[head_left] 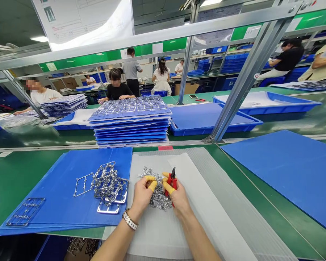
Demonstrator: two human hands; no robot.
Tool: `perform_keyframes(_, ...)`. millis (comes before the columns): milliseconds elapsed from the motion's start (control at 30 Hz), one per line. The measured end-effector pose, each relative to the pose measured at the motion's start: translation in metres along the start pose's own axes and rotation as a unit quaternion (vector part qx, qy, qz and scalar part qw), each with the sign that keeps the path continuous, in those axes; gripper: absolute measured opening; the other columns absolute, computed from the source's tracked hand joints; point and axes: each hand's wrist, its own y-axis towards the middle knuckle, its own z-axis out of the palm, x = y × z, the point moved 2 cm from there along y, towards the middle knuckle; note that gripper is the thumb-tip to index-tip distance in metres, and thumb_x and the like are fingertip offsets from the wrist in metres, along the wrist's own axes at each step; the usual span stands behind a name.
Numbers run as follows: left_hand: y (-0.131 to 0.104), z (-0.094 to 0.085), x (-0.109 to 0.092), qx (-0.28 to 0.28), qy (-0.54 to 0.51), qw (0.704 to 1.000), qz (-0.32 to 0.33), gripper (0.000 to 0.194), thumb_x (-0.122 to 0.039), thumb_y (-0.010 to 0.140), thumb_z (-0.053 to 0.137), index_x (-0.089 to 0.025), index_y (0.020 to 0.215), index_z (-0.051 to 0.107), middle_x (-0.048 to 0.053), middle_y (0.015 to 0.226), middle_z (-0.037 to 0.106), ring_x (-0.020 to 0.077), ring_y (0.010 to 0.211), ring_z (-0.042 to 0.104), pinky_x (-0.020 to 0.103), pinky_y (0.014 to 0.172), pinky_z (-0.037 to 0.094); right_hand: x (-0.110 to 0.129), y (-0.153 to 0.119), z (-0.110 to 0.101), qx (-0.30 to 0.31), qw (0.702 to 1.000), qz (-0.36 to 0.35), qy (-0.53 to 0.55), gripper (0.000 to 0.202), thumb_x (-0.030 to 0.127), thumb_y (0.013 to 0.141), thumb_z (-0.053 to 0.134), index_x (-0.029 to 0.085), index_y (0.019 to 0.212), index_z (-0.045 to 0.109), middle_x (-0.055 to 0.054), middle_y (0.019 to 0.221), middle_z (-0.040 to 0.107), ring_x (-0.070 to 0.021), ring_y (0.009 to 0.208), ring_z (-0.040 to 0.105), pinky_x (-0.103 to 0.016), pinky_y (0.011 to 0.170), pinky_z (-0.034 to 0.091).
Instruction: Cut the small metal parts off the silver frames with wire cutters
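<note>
My right hand (pixel 178 197) is wrapped round red-handled side cutters (pixel 172 181), their dark jaws pointing up and away. Yellow finger covers sit on the thumb and fingertips of both hands. Close beside it, my left hand (pixel 143 192) is closed in a pinch, and whatever lies between its fingertips is too small to make out. Beneath both hands spreads a pile of small shiny silver parts (pixel 161 201) on a white sheet (pixel 152 239). To the left, a tangled heap of chromed frames (pixel 108 185) rests on a blue board (pixel 62 195).
One flat frame (pixel 25 212) lies at the board's left corner. Behind the bench stands a tall stack of sheets (pixel 130 127) bearing frames, beside a blue tray (pixel 214 128). A slanted metal post (pixel 241 79) rises right of centre. Several people work beyond.
</note>
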Motion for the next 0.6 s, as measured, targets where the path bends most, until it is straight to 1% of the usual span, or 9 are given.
perform_keyframes(167,0.0013,0.0019,-0.0035,0.002,0.024,1.0,0.001,0.021,-0.031,0.068,0.067,-0.014,0.079,0.07,0.004,0.069,0.065,0.0132,0.062,0.054,0.023,0.057,0.042,0.001,-0.0003,0.0002,-0.014,1.0,-0.009,-0.005,0.052,0.042,0.061,0.072,0.018,0.106,0.061,0.001,0.073,0.059,-0.0114,0.056,0.048,-0.027,0.057,0.043)
perform_keyframes(367,0.0028,0.0001,-0.0058,0.011,0.04,0.999,-0.001,0.02,-0.032,0.068,0.066,-0.014,0.074,0.069,0.002,0.064,0.062,0.0115,0.057,0.049,0.022,0.053,0.037,-0.0007,-0.0003,-0.0007,-0.028,0.999,-0.024,-0.029,0.052,0.042,0.061,0.072,0.017,0.105,0.061,0.0,0.074,0.059,-0.0136,0.062,0.053,-0.028,0.061,0.045)
perform_keyframes(600,0.0025,-0.0016,-0.0053,0.016,0.056,0.998,0.007,0.02,-0.033,0.07,0.064,-0.014,0.073,0.068,0.002,0.063,0.061,0.0118,0.057,0.049,0.022,0.053,0.037,-0.0009,-0.0014,-0.0027,-0.023,0.998,-0.032,-0.052,0.047,0.042,0.064,0.071,0.017,0.104,0.062,-0.002,0.083,0.062,-0.0152,0.069,0.056,-0.029,0.066,0.046)
